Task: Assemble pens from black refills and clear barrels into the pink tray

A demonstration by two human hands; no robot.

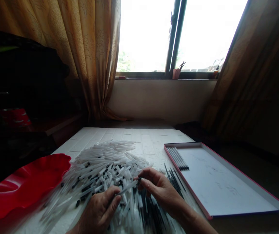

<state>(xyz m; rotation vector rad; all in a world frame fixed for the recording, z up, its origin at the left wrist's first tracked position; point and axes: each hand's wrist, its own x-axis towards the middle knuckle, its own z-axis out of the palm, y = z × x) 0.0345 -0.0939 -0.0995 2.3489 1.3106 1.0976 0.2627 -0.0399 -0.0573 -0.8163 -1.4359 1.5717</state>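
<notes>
Head view: right hand (160, 191) pinches clear tube (128, 188) over white table (146, 139) below curtained window (144, 35).

Two hands (98, 211) (160, 191), one red plate (24, 185), one pink-edged tray (227, 185), clear tubes (100, 172) uncountable.

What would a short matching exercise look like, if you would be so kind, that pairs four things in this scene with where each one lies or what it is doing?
Things:
1. Red plastic dish with a wavy rim
2. Heap of clear plastic tubes
3. Row of slim black-ended tubes
4. Person's right hand

Places and states:
A. Lying in a shallow white tray with pink edges
B. Pinching one clear tube at its black end
C. Left of the heap
D. Spread over a white panelled tabletop

Right pairs: 1-C, 2-D, 3-A, 4-B.
</notes>
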